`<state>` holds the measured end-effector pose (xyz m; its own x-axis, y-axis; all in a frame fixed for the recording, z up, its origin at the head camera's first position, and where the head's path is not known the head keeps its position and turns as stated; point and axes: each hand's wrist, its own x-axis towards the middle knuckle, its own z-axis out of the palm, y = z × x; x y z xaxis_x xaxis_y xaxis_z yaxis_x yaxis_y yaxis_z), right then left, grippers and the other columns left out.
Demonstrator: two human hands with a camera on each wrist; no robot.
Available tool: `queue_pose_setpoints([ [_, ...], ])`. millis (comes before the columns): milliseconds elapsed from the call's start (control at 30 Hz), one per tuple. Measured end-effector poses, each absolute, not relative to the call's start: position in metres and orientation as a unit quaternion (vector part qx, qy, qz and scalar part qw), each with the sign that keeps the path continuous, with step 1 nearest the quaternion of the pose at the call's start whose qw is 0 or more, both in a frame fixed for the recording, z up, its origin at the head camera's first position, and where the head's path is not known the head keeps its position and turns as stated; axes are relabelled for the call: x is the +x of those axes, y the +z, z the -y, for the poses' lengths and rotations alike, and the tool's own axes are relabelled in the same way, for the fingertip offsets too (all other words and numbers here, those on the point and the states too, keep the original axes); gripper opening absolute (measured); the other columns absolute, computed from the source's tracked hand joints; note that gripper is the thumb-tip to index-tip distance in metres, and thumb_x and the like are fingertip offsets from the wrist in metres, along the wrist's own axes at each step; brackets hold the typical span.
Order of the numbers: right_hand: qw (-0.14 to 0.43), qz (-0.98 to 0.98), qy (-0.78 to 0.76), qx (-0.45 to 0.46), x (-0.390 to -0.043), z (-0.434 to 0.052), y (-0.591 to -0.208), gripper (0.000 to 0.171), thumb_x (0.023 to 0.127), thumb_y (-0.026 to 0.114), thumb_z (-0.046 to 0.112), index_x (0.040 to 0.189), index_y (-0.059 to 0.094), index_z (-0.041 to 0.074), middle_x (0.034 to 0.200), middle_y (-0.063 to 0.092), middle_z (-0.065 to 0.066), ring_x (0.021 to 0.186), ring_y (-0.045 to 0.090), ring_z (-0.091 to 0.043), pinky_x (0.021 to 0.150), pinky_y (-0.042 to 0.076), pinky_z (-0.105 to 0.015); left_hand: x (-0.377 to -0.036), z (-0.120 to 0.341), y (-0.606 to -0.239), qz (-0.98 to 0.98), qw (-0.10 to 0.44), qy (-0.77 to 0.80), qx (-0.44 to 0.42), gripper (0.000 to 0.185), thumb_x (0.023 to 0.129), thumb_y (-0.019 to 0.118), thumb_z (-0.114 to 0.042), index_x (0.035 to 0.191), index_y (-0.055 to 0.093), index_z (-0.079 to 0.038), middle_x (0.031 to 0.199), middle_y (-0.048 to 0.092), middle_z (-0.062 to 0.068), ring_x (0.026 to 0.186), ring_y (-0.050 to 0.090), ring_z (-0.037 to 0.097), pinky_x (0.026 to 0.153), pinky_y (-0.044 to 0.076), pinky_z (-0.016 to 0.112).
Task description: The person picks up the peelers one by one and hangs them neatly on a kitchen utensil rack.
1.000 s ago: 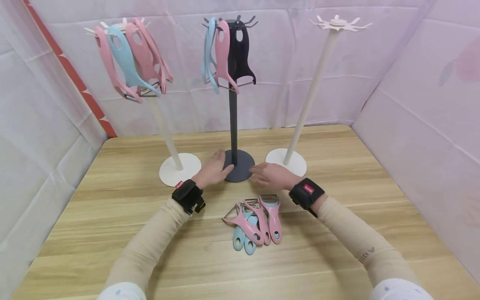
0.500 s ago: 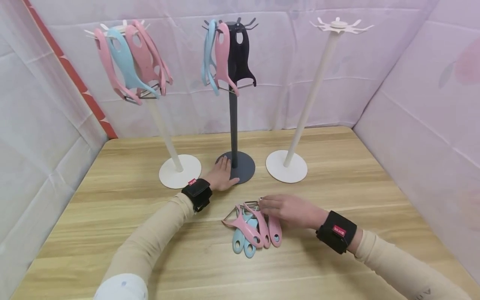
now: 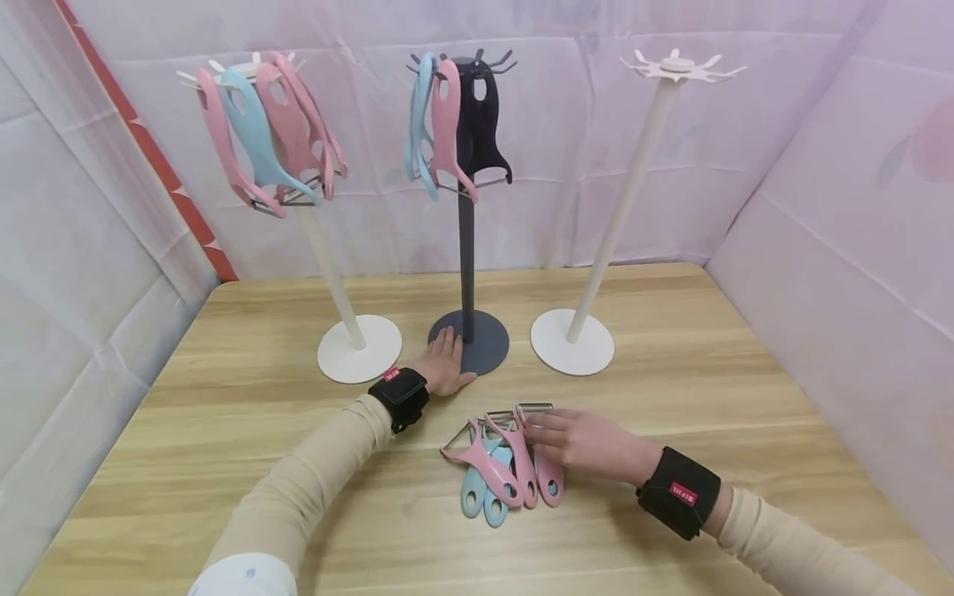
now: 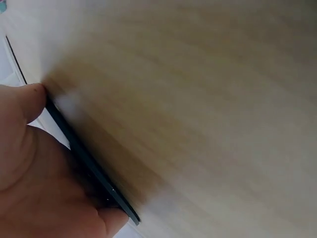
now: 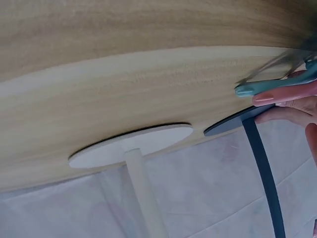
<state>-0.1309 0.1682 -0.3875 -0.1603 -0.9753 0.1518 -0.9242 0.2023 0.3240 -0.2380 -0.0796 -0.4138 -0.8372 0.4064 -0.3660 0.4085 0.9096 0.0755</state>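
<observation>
Pale cloth (image 3: 522, 232) hangs behind and on both sides of you, with a red strip (image 3: 155, 157) slanting down at the left; below it spreads your wood-grain bench (image 3: 186, 463); along its far side stand a left white stand (image 3: 335, 277), a dark stand (image 3: 467, 257) in the middle and a right white stand (image 3: 622, 199) with bare hooks; your beige left sleeve (image 3: 305, 480) and right sleeve (image 3: 797, 530) reach in from the near side, ending in a black left wristband (image 3: 400, 397) and right wristband (image 3: 680, 492).

Your left hand (image 3: 443, 364) lies flat on the dark stand's round base, fingers straight and thumb apart; your right hand (image 3: 589, 443) rests over the right pink peeler (image 3: 549, 480), covering its middle; you cannot tell from these views whether those fingers pinch it.

That peeler lies at the right edge of a small pile in front of the dark stand; beside it are a middle pink peeler (image 3: 524, 463) and a left pink peeler (image 3: 492, 472), the latter lying across pale blue peelers (image 3: 473, 488); pink and blue hanging peelers (image 3: 257, 124) crowd the left white stand, while the dark one carries blue, pink and a black peeler (image 3: 486, 124).
</observation>
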Motion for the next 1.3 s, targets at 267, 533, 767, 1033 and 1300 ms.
queue_pose_setpoints([
  [267, 0.179, 0.755, -0.097, 0.623, -0.128, -0.171, -0.382, 0.035, 0.066, 0.071, 0.008, 0.101, 0.068, 0.007, 0.110, 0.064, -0.006, 0.107, 0.056, -0.020, 0.091, 0.043, -0.031, -0.231, 0.082, -0.410, -0.958, 0.197, 0.005, 0.207, 0.074, 0.096, 0.032, -0.046, 0.143, 0.007, 0.005, 0.148, -0.003, 0.025, 0.137, -0.003, 0.034, 0.110, 0.010, 0.039],
  [533, 0.206, 0.772, -0.002, 0.602, -0.138, -0.172, -0.375, 0.030, 0.071, 0.062, 0.005, 0.100, 0.066, 0.001, 0.102, 0.066, -0.010, 0.100, 0.060, -0.025, 0.086, 0.047, -0.034, -0.235, 0.080, -0.413, -0.960, 0.195, -0.021, 0.198, 0.074, 0.096, 0.029, -0.048, 0.144, 0.005, 0.003, 0.149, -0.004, 0.023, 0.137, -0.004, 0.033, 0.110, 0.009, 0.038],
  [767, 0.197, 0.787, 0.098, 0.577, -0.146, -0.173, -0.376, 0.032, 0.065, 0.076, 0.004, 0.095, 0.065, 0.001, 0.094, 0.065, -0.008, 0.092, 0.060, -0.022, 0.082, 0.049, -0.032, -0.235, 0.077, -0.414, -0.962, 0.190, -0.027, 0.196, 0.074, 0.096, 0.029, -0.048, 0.144, 0.004, 0.002, 0.149, -0.005, 0.023, 0.137, -0.005, 0.032, 0.110, 0.009, 0.038],
  [1033, 0.168, 0.856, 0.181, 0.453, -0.148, -0.168, -0.371, 0.022, 0.070, 0.076, 0.009, 0.088, 0.063, 0.009, 0.078, 0.059, 0.004, 0.071, 0.055, -0.010, 0.060, 0.048, -0.026, -0.233, 0.075, -0.408, -0.962, 0.186, -0.024, 0.199, 0.073, 0.096, 0.029, -0.047, 0.144, 0.006, 0.003, 0.149, -0.002, 0.023, 0.137, -0.002, 0.032, 0.110, 0.010, 0.038],
  [1300, 0.240, 0.857, 0.265, 0.371, -0.157, -0.154, -0.361, 0.019, 0.077, 0.071, 0.015, 0.089, 0.065, 0.002, 0.073, 0.063, -0.002, 0.069, 0.061, -0.014, 0.060, 0.051, -0.033, -0.237, 0.077, -0.417, -0.963, 0.180, -0.024, 0.198, 0.074, 0.096, 0.031, -0.048, 0.144, 0.007, 0.003, 0.149, -0.002, 0.022, 0.137, -0.002, 0.032, 0.110, 0.011, 0.039],
])
